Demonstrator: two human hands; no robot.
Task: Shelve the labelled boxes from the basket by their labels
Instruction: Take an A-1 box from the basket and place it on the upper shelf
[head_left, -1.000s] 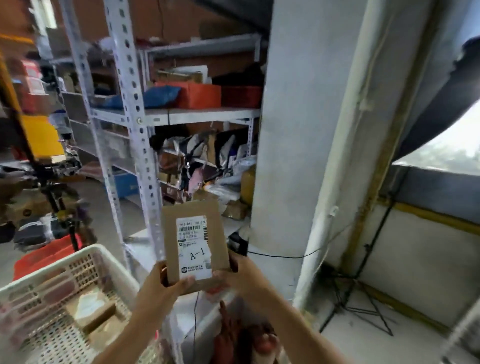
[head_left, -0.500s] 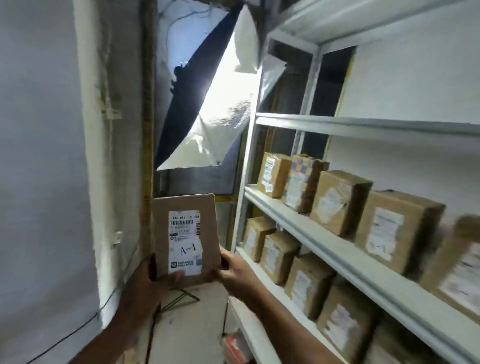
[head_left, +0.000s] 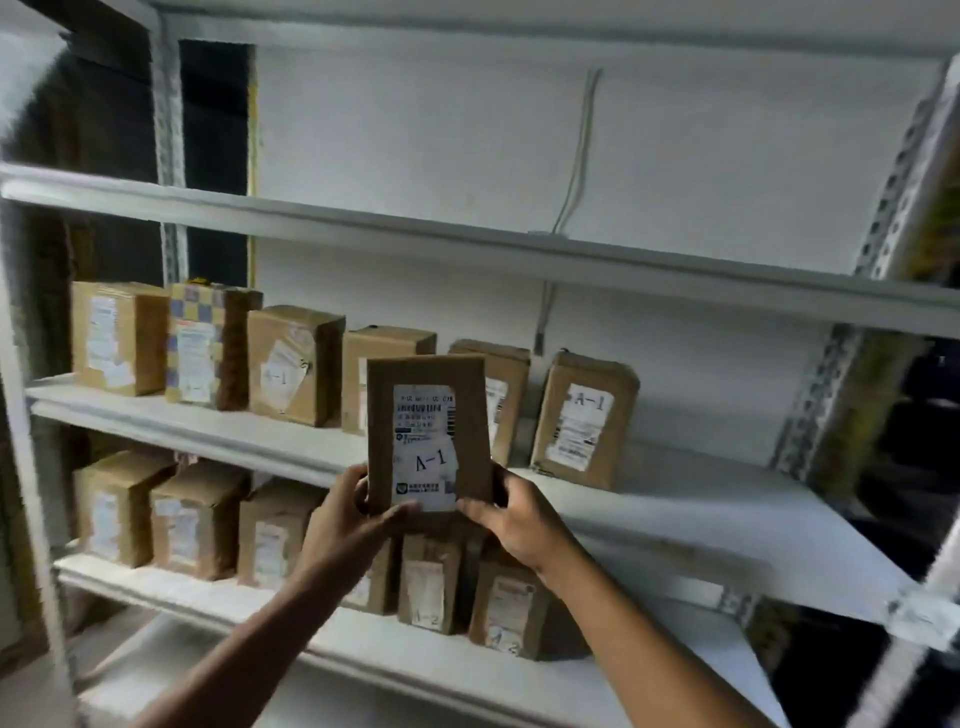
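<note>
Both hands up w/ forearms angled in: my left hand (head_left: 345, 512) and right hand (head_left: 511, 514) pinch the A-1 box (head_left: 428, 431) at its bottom corners, fingers curled round it, upright, near side of the middle shelf (head_left: 675, 499), left of another A-1 box (head_left: 584, 418).

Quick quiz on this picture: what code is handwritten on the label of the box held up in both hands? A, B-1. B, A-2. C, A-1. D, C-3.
C: the white label on the held cardboard box reads A-1, the same code as on the rightmost box of the middle shelf behind it.
</note>
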